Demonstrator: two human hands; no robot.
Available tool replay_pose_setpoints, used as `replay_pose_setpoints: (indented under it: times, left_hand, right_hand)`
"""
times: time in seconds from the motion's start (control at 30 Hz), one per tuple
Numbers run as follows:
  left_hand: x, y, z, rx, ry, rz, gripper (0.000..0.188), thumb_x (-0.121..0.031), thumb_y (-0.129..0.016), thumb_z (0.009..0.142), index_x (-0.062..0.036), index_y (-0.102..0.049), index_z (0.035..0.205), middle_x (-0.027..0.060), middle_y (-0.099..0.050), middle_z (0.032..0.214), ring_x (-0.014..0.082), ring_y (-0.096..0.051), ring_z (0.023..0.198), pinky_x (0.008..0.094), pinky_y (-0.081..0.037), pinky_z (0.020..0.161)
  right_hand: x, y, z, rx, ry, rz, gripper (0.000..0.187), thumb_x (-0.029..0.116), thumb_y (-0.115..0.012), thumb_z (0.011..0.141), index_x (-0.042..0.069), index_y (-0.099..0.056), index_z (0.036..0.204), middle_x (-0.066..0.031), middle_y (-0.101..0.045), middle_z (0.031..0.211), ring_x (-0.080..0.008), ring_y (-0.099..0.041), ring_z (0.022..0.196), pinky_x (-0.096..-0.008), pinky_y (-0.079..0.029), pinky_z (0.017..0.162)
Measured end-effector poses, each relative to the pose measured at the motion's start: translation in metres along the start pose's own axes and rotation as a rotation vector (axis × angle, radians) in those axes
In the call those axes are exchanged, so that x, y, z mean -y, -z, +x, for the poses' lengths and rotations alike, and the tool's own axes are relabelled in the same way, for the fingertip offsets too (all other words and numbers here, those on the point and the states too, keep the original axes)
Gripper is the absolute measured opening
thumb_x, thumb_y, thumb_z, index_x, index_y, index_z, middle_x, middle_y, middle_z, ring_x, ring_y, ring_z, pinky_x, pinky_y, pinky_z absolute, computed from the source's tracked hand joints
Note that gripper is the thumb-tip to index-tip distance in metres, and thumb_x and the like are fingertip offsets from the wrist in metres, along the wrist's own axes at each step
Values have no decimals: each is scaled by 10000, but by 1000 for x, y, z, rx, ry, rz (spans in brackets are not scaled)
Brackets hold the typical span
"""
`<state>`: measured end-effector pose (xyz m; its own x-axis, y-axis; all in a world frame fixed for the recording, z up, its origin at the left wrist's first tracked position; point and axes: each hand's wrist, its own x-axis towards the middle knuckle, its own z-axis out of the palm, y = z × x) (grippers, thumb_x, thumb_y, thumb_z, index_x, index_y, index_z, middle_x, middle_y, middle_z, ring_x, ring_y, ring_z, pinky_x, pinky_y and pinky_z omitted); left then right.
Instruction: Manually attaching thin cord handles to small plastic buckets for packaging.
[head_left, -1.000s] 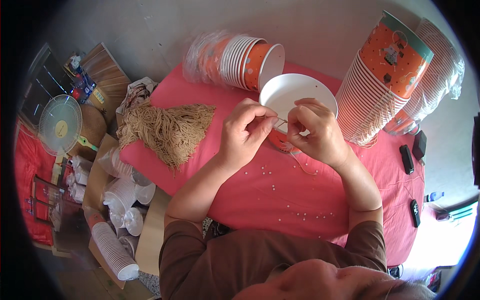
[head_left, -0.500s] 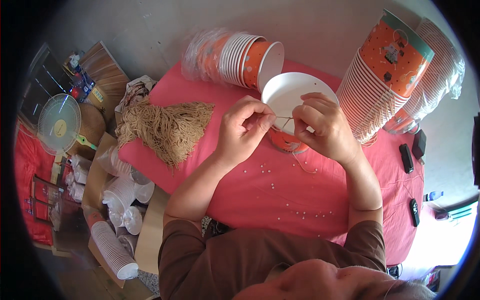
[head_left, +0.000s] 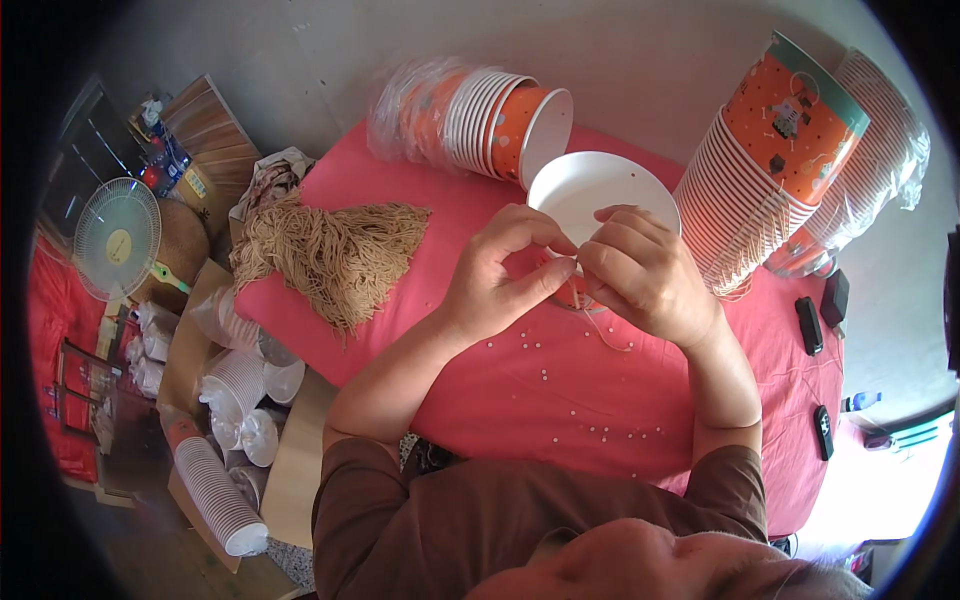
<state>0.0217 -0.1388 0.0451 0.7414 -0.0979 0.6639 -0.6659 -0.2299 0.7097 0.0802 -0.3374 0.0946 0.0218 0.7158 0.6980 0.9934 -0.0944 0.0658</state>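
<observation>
Pinching thin beige cord [head_left: 620, 348], the left hand [head_left: 500, 278] and right hand [head_left: 645, 275] meet tip to tip before a white-lined orange paper bucket [head_left: 580, 185]

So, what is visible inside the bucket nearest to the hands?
Inside the bucket, a white wall with one small dark spot shows. The right hand hides part of the inside, so I cannot see there.

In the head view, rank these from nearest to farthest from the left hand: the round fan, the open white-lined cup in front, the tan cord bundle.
1. Open white-lined cup: just beyond the left hand, to its right.
2. Tan cord bundle: left of the hand, on the pink cloth.
3. Round fan: far left, off the cloth.
</observation>
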Motion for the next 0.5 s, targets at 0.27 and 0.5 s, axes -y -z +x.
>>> replay_pose_setpoints:
  times: [0.27, 0.5]
  left_hand:
    - [4, 2, -1, -10, -6, -33, 98, 14, -672, 855, 13, -639, 947, 92, -625, 992, 194, -592, 977, 307, -457, 893]
    - [1, 6, 6, -41, -208, 212, 132, -18, -692, 776, -43, -618, 883, 65, -635, 921, 225, -591, 925, 369, -443, 917]
  right_hand:
    - [2, -7, 1, -52, -74, 30, 261, 67, -759, 687, 39, -613, 902, -85, -615, 811, -309, -653, 807, -454, -554, 857]
    - [1, 0, -1, -63, -83, -39, 257, 99, -745, 689, 48, -623, 910, -91, -638, 840, -322, -665, 850, -439, -545, 864]
